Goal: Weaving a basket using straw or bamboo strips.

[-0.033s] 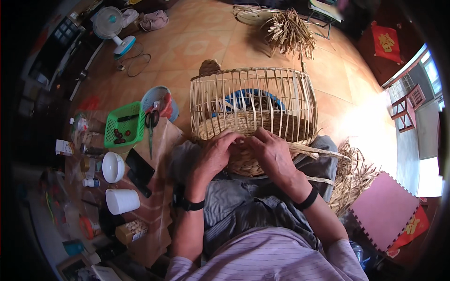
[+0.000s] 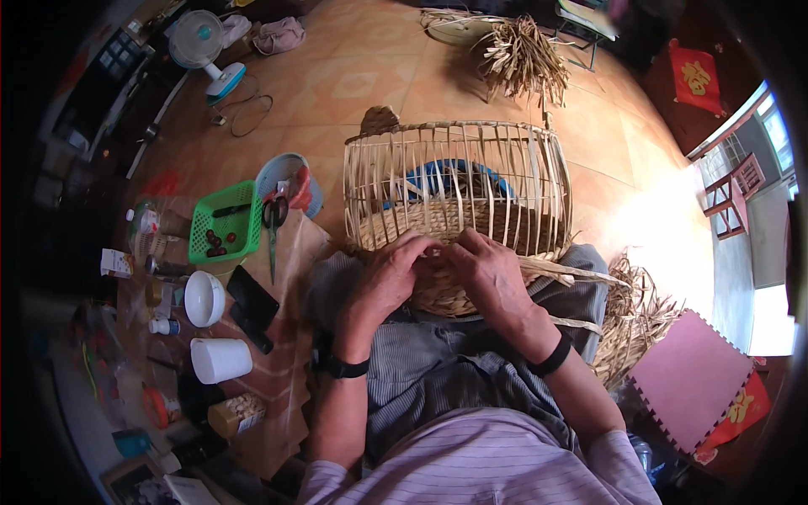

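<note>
A half-woven basket (image 2: pixel 438 295) of dried plant strips lies across my lap. Its lower part is densely woven, while bare upright strips rise to a rim at the far side. My left hand (image 2: pixel 389 273) and my right hand (image 2: pixel 488 273) meet at the basket's near wall, fingers bent and thumbs close together. The left fingertips are pinched on something too small to make out. Beneath my right hand, which is closed at the weave, loose dried plant strips (image 2: pixel 572 273) stick out to the right. Through the uprights a blue rim (image 2: pixel 446 166) shows.
To the left, a low table bears a green basket (image 2: pixel 252 220), scissors (image 2: pixel 273 223), a white bowl (image 2: pixel 202 305), a white cup (image 2: pixel 220 360) and a black phone (image 2: pixel 254 296). A pile of dried strips (image 2: pixel 627 337) and a pink mat (image 2: pixel 692 379) lie to the right. A fan (image 2: pixel 198 42) stands far left.
</note>
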Demonstrator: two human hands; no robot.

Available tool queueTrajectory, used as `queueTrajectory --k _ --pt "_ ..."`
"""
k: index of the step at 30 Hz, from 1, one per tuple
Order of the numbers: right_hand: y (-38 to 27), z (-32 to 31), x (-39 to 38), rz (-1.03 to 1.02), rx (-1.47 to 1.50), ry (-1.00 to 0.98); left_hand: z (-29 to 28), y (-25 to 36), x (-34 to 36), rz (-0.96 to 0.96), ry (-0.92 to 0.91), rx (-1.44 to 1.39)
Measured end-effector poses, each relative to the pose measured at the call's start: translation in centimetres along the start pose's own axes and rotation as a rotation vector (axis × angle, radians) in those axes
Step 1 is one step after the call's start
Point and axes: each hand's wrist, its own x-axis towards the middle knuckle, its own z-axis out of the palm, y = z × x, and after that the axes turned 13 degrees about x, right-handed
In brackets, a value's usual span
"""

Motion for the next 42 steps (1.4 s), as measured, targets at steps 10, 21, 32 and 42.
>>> queueTrajectory --k 10,21,32,42 --pt "-0.2 0.6 1.0 -0.013 -0.068 -0.035 2.0 -1.0 -0.4 0.039 0.133 0.129" --pt "0.0 1.1 1.1 0.042 -0.063 -0.028 1.8 -1.1 -0.8 -0.061 0.082 0.077" --pt "0.6 1.9 0.8 -0.143 -0.201 -0.119 1.9 -0.8 -0.3 -0.107 0.034 0.042" --pt "1.2 0.4 -0.3 -0.309 -0.151 -0.149 2.4 -1.4 -0.4 -0.099 0.04 -0.003"
